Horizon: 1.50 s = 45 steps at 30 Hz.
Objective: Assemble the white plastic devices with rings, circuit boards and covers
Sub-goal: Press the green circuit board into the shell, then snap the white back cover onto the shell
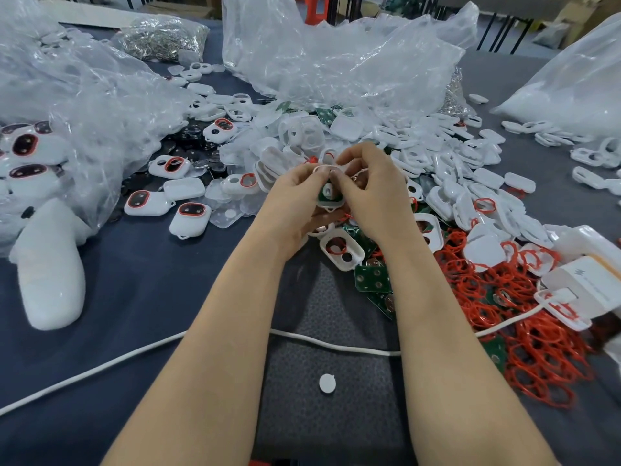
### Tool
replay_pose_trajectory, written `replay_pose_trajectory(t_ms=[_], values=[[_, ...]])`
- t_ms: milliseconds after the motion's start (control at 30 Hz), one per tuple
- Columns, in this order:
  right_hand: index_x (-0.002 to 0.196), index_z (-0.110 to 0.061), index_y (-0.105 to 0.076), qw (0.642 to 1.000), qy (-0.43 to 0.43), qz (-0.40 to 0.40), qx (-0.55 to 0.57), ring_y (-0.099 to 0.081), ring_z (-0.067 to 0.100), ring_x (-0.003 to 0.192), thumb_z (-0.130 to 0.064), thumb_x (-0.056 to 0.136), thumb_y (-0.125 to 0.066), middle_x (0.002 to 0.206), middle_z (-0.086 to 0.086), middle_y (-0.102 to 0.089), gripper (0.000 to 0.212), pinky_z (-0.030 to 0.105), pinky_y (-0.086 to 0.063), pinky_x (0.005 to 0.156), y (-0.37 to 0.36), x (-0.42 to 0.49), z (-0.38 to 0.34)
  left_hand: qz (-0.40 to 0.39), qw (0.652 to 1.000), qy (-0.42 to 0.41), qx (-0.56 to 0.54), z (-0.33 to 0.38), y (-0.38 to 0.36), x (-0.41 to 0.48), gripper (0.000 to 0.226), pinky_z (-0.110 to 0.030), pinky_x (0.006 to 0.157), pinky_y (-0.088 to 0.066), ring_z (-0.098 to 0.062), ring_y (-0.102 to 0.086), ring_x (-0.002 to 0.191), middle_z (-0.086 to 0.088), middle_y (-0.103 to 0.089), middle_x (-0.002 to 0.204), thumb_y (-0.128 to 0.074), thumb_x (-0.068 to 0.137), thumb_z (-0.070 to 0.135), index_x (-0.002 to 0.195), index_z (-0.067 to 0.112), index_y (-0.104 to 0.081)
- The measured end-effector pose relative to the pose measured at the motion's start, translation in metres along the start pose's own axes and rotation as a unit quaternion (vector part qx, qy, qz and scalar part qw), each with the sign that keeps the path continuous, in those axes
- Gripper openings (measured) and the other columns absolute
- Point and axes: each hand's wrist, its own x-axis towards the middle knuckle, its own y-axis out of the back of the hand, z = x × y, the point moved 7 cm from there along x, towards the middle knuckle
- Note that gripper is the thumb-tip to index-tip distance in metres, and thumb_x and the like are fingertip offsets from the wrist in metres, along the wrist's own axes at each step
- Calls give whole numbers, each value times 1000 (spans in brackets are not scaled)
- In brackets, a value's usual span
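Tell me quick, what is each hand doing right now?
Left hand: closed on the white device, gripping its left side.
Right hand: closed on the same device, pinching its top and right side; a green circuit board shows inside.

- Hands: two, left hand [295, 200] and right hand [369, 190], both pinching one part-built device [331, 196].
- Large clear bags [336, 62]: three.
- Bag of metal parts [161, 38]: one, far left.
- Finished devices [190, 218], ring fitted: five loose on the surface [151, 297], left of the hands; at least two more inside the leftmost large bag.
- White shells [470, 156], red rings [537, 348], green circuit boards [371, 277]: heaps, past counting.
- White cable [353, 349]: one.
- Round white disc [327, 383]: one, near.
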Motion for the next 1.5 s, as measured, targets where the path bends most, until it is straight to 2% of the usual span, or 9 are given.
replay_pose_trajectory(t_ms=[267, 400, 533, 800, 1067, 1200, 1300, 1400, 1500], values=[[98, -18, -59, 994, -61, 24, 90, -53, -1, 67, -25, 89, -66, 77, -10, -57, 14, 7, -42, 61, 2, -1, -1, 95, 993, -56, -37, 21, 34, 3, 13, -24, 59, -58, -22, -73, 77, -15, -67, 105, -47, 99, 6, 102, 11, -58], [87, -16, -70, 990, -19, -140, 24, -56, 5, 68, -21, 86, -68, 73, -8, -63, 5, 17, -45, 66, -15, -6, -16, 208, 965, -114, -115, 35, 70, -3, 13, -23, 58, -57, -18, -73, 71, -15, -69, 97, -44, 99, 4, 103, 10, -54], [91, -20, -72, 967, -1, -247, -68, -47, 1, 59, -24, 85, -68, 73, -8, -58, 8, 7, -36, 54, -38, -16, -21, 275, 931, -154, -184, 44, 92, -8, 14, -23, 58, -56, -19, -71, 68, -15, -66, 93, -41, 98, 1, 100, 9, -52], [114, -12, -66, 976, 52, -186, -102, -56, 24, 111, -9, 91, -53, 118, 7, -63, 26, 33, -41, 97, -68, -17, -42, 371, 867, -222, -248, 54, 126, -20, 16, -22, 60, -53, -17, -69, 66, -11, -62, 89, -36, 97, 5, 90, 12, -47], [137, -22, -42, 952, 56, -167, -252, -39, 32, 121, -9, 92, -50, 140, 6, -40, 48, 40, -39, 98, -102, -7, -35, 364, 873, -210, -246, 48, 123, -14, 9, -22, 60, -54, -17, -68, 63, -13, -62, 95, -45, 94, 2, 101, 7, -48], [112, -13, -56, 992, 11, -62, -111, -56, 28, 101, -8, 92, -50, 113, 6, -60, 21, 43, -45, 84, -81, 2, -35, 340, 894, -193, -219, 46, 113, -11, 13, -22, 58, -53, -16, -70, 63, -15, -63, 102, -47, 94, 1, 106, 5, -52], [115, -11, -55, 998, -63, -19, 12, -61, 19, 93, -9, 92, -55, 103, 3, -64, 23, 35, -50, 83, -53, 9, -19, 296, 921, -187, -173, 47, 96, -9, 10, -21, 58, -54, -16, -72, 67, -15, -65, 104, -50, 95, 3, 105, 7, -53], [117, -11, -59, 976, -139, -23, 168, -61, 3, 71, -6, 91, -58, 95, -2, -64, 26, 17, -49, 65, -29, 10, 2, 228, 955, -150, -120, 41, 74, -4, 12, -20, 60, -55, -16, -73, 71, -14, -67, 104, -51, 98, 6, 109, 9, -55], [100, -14, -63, 938, -182, -49, 292, -59, 1, 58, 0, 94, -53, 83, -2, -66, 19, 16, -50, 60, -16, 4, 17, 171, 975, -114, -80, 33, 54, 0, 10, -19, 57, -55, -16, -73, 71, -16, -66, 108, -50, 98, 6, 105, 13, -54]])
